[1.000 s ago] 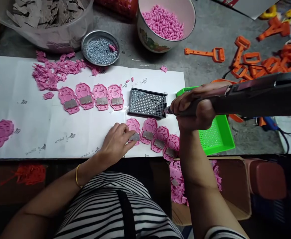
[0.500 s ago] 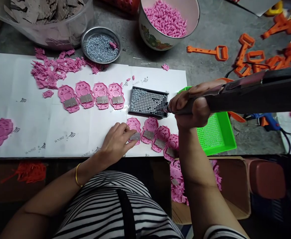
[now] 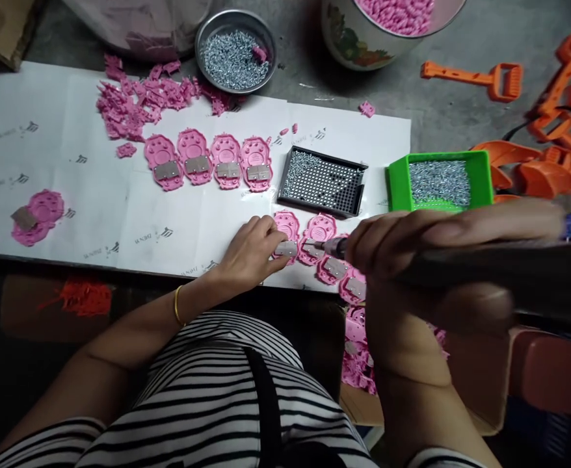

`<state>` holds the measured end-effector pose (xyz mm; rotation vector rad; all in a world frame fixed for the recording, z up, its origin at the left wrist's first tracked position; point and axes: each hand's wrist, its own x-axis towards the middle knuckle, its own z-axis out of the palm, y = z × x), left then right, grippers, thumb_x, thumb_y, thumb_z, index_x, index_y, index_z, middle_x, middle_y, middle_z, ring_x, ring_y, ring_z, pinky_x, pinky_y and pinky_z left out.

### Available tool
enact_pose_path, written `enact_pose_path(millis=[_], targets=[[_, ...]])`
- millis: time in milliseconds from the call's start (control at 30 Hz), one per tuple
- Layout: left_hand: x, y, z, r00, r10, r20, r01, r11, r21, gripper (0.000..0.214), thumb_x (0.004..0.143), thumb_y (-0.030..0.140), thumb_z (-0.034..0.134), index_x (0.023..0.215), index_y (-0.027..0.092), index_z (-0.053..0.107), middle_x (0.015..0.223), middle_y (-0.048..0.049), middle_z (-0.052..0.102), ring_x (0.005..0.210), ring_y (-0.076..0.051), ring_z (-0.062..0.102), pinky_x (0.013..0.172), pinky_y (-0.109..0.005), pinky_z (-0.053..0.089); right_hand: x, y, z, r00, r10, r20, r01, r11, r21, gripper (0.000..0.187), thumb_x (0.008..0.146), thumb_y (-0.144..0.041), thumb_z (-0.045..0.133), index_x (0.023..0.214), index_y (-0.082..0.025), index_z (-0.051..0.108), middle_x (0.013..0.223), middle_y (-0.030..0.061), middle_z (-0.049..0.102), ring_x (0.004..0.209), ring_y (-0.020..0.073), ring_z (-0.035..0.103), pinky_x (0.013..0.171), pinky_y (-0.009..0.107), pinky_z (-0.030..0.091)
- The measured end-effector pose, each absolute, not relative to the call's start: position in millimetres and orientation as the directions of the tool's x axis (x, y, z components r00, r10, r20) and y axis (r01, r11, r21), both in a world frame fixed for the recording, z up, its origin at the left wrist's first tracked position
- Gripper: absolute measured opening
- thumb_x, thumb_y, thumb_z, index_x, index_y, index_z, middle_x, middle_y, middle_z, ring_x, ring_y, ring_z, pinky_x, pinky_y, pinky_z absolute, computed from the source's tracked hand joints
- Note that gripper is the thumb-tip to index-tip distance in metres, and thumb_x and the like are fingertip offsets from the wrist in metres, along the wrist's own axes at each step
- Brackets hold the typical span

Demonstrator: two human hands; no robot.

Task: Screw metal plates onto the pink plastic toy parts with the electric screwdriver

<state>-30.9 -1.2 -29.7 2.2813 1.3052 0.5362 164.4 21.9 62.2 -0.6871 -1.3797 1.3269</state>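
Observation:
My right hand (image 3: 402, 253), smeared by motion, is wrapped round a dark electric screwdriver (image 3: 539, 273). The driver's tip points left, over the metal plate on the second pink plastic shell (image 3: 320, 227) of the near row; whether it touches cannot be made out. At the left end of that row, my left hand (image 3: 249, 253) has its fingers and thumb on the first pink plastic shell (image 3: 286, 222), holding it against the white paper. Grey metal plates lie across these shells. Behind them stands a black perforated tray (image 3: 322, 182) with small screws.
A back row of pink shells (image 3: 227, 153) and loose pink parts (image 3: 139, 97) lie on the paper. Around them are a metal bowl of screws (image 3: 237, 58), a green tray (image 3: 397, 185), an enamel bowl (image 3: 363, 39) and orange toy parts (image 3: 553, 123). A cardboard box (image 3: 480, 370) sits below.
The screwdriver in my right hand has moved from the black tray toward me, over the near row. My left hand stays at the first shell. The whole view has shifted.

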Motion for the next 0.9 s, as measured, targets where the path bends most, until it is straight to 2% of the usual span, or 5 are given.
enact_pose_path(millis=[100,233,433,733,900], targets=[[-31,0,-26,0.472,0.880,0.050,0.716,-0.416,0.561,0.027,0.084,0.036,0.074,0.099,0.014,0.069,0.095,-0.0056,0.055,0.088,-0.020,0.050,0.076,-0.031,0.046,145,6,50,-0.221,0.893,0.392,-0.399,0.284,-0.872,0.027,0.082,-0.033,0.074,0.104,-0.018,0.071,0.060,-0.0005,0.054,0.052,0.0157,0.056,0.048,0.033,0.050],[-30,0,-22,0.486,0.874,0.010,0.724,-0.409,0.556,0.028,0.087,0.041,0.070,0.098,0.015,0.069,0.093,-0.0057,0.056,0.088,-0.020,0.049,0.077,-0.032,0.044,132,8,31,-0.245,0.858,0.452,-0.446,0.315,-0.838,0.028,0.080,-0.031,0.074,0.104,-0.017,0.071,0.059,-0.0008,0.055,0.050,0.0143,0.056,0.046,0.029,0.050],[-31,1,-24,0.510,0.860,-0.018,0.722,-0.416,0.553,0.025,0.088,0.036,0.069,0.101,0.015,0.068,0.095,-0.0064,0.056,0.090,-0.022,0.049,0.079,-0.034,0.043,128,14,28,-0.174,0.874,0.454,-0.464,0.334,-0.821,0.023,0.079,-0.031,0.073,0.098,-0.017,0.072,0.055,-0.0026,0.050,0.043,0.0121,0.050,0.039,0.026,0.046],[-30,1,-24,0.499,0.866,-0.002,0.713,-0.409,0.570,0.024,0.089,0.035,0.069,0.100,0.014,0.069,0.096,-0.0064,0.055,0.090,-0.020,0.049,0.078,-0.032,0.042,126,14,24,-0.196,0.872,0.449,-0.456,0.324,-0.829,0.019,0.080,-0.033,0.074,0.091,-0.019,0.067,0.055,-0.0029,0.050,0.042,0.0111,0.048,0.039,0.025,0.045],[-31,1,-26,0.503,0.865,0.007,0.711,-0.418,0.566,0.025,0.088,0.038,0.070,0.098,0.014,0.068,0.094,-0.0058,0.055,0.089,-0.020,0.048,0.076,-0.031,0.043,127,20,26,-0.347,0.805,0.481,-0.461,0.300,-0.835,0.022,0.080,-0.030,0.073,0.074,-0.020,0.054,0.055,-0.0032,0.048,0.042,0.0104,0.048,0.041,0.025,0.045]])
